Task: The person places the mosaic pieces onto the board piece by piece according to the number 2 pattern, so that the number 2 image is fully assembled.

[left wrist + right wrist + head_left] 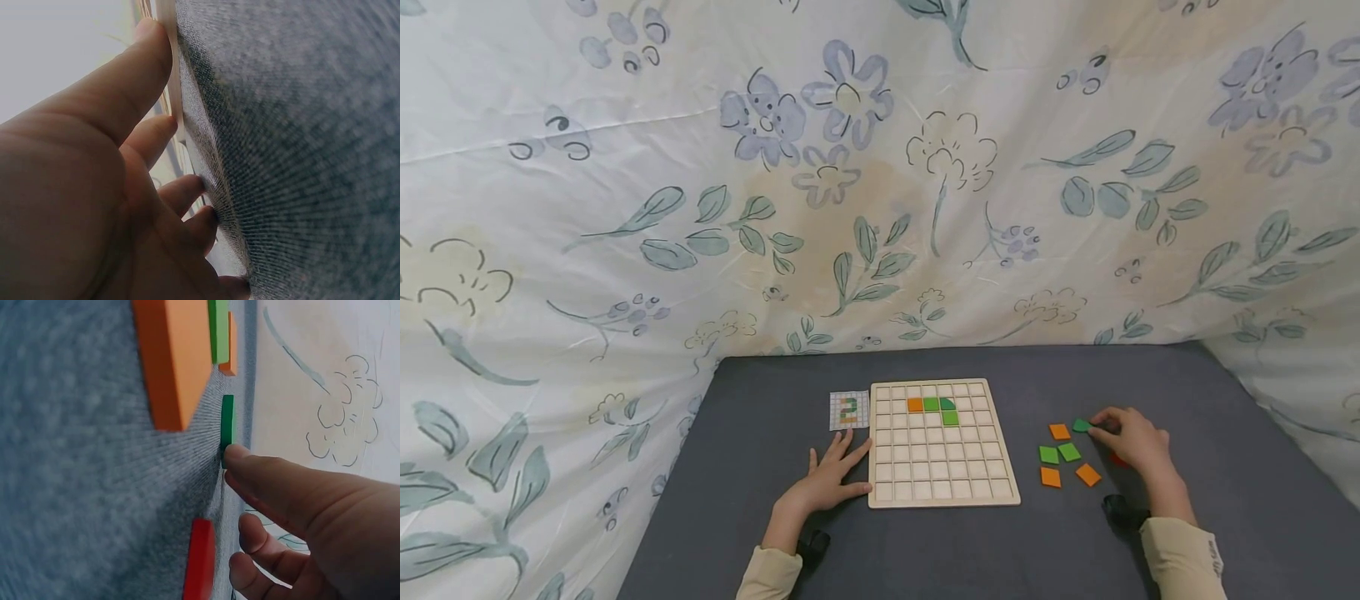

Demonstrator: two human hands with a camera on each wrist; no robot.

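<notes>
A wooden grid board (936,493) lies flat in the middle of the table. In its upper rows sit an orange square tile (915,405), two light green square tiles (951,417) and a dark green tile with a rounded corner (947,404). My left hand (826,483) has its fingers spread, with thumb and forefinger touching the board's left edge. To the right of the board, my right hand (1138,442) pinches a dark green tile (228,422) between thumb and forefinger at one end. That tile appears to stay at table level. A red tile (200,559) lies partly hidden beneath this hand.
Several loose orange tiles (1050,477) and light green tiles (1069,452) are scattered between board and right hand. A small printed card (848,410) with a coloured grid pattern lies at the board's upper left. Floral cloth (850,250) hangs behind the dark table (925,550).
</notes>
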